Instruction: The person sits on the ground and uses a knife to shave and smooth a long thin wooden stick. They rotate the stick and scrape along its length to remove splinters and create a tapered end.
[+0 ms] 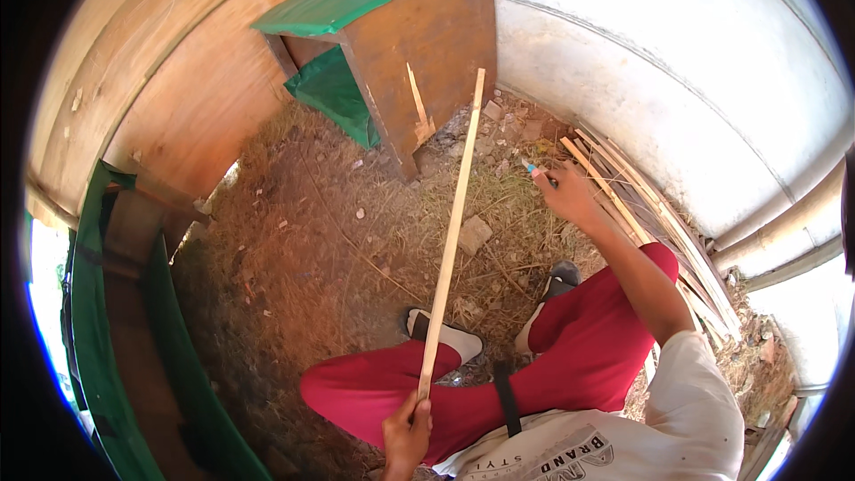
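My left hand (407, 435) is closed around the lower end of a long, pale wooden strip (453, 236). The strip slants up and away over my left leg, its far end in front of the brown cabinet side. Out to the right, my right hand (570, 196) is closed on a small knife (533, 169) with a light-blue part near its blade. Most of the knife's handle is hidden by the fingers. Blade and strip are apart.
A brown wooden cabinet (427, 44) with a green top stands ahead. Several wooden strips (637, 187) lie along the white wall (659, 44) at right. A green-edged wooden bench (142, 303) is at left. A stone (475, 235) lies on the straw-strewn ground (303, 240).
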Tool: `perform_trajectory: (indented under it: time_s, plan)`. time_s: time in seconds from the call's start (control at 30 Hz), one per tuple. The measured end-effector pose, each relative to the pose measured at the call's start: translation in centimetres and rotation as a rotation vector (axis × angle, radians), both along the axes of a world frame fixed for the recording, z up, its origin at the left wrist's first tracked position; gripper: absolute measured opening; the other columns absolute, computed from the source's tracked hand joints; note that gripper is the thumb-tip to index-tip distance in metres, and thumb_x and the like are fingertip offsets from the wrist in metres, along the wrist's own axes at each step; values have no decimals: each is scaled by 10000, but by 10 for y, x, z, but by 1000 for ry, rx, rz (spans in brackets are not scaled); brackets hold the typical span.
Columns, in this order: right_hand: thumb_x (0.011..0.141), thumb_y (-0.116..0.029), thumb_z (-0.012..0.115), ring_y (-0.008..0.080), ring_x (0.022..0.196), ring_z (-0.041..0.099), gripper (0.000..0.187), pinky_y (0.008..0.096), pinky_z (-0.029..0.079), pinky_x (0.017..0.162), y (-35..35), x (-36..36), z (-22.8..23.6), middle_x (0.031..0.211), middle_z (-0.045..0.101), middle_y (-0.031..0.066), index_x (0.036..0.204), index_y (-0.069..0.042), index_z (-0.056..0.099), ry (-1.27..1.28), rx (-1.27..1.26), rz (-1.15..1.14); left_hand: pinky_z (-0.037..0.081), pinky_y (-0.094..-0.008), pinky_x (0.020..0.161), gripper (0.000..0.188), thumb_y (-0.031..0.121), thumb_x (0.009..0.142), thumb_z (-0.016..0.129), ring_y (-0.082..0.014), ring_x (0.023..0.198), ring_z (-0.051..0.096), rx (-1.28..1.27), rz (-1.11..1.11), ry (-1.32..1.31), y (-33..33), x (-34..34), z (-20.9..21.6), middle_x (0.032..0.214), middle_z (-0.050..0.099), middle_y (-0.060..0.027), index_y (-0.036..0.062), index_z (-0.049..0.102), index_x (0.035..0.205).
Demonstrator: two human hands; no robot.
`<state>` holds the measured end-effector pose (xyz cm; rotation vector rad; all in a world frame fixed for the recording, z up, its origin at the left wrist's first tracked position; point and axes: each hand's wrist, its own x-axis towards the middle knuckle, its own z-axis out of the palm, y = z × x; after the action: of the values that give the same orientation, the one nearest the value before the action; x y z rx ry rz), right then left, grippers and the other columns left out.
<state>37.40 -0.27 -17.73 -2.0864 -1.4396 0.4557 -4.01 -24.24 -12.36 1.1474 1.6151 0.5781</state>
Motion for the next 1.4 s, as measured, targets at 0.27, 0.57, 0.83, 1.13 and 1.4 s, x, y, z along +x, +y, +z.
perform_trajectory:
  time_s: [0.27, 0.57, 0.83, 1.13, 1.4]
  plan:
    - [923, -444, 695, 110, 708, 568, 493, 297, 459, 635, -76, -110, -11, 787, 657, 65, 1027, 38, 700, 948, 16, 44, 506, -416, 682, 365, 267, 1012, 546, -368, 740, 652, 247, -270, 175, 65, 75, -24, 820, 659, -203, 12, 587, 1270]
    - [872, -285, 779, 139, 841, 590, 423, 319, 461, 773, -54, -109, -39, 898, 656, 76, 1067, 74, 669, 1064, -26, 19, 501, -478, 830, 581, 302, 1009, 546, -446, 969, 669, 158, -402, 239, 83, 107, -32, 1011, 656, -328, -42, 393, 1451]
    - [875, -183, 769, 78, 611, 503, 299, 266, 350, 531, -54, -110, -44, 831, 687, 75, 1015, 39, 624, 1119, -28, 25, 506, -472, 759, 563, 344, 1036, 502, -415, 888, 673, 355, -470, 146, 77, 86, -75, 962, 677, -245, -8, 362, 1452]
    - [907, -233, 725, 130, 706, 585, 309, 328, 454, 647, -56, -103, -34, 808, 706, 48, 1006, 54, 670, 1010, 39, 46, 441, -286, 596, 409, 361, 1070, 452, -97, 642, 499, -73, -334, -246, 78, 89, -69, 708, 538, -13, -18, 600, 1115]
    - [1020, -334, 513, 364, 660, 655, 373, 444, 491, 620, -90, -102, -13, 713, 652, 186, 1079, 1, 667, 316, 85, 313, 370, -253, 520, 355, 305, 1078, 434, -60, 574, 429, -164, -242, -307, 87, 83, -55, 680, 487, 19, -3, 608, 1055]
